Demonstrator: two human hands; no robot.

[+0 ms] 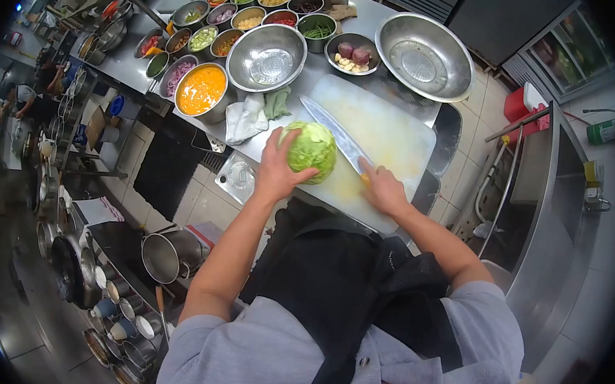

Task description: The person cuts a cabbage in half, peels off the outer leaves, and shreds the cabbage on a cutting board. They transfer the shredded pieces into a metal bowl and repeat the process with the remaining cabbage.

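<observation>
My left hand (278, 167) is wrapped round the left side of a green cabbage (313, 153), which rests at the left edge of a white cutting board (390, 138). In my right hand (384, 188) is the yellow handle of a large knife (337, 133). Its broad blade lies over the board just right of the cabbage, tip pointing away from me and to the left. Blade and cabbage are close together; whether they touch is unclear.
Beyond the board stand a metal bowl (266, 56), a larger bowl (425, 58), and a small bowl with purple and pale pieces (351, 53). An orange-filled pot (202, 90) and cloths (246, 119) lie left. Several ingredient containers line the back. A person (26, 98) is far left.
</observation>
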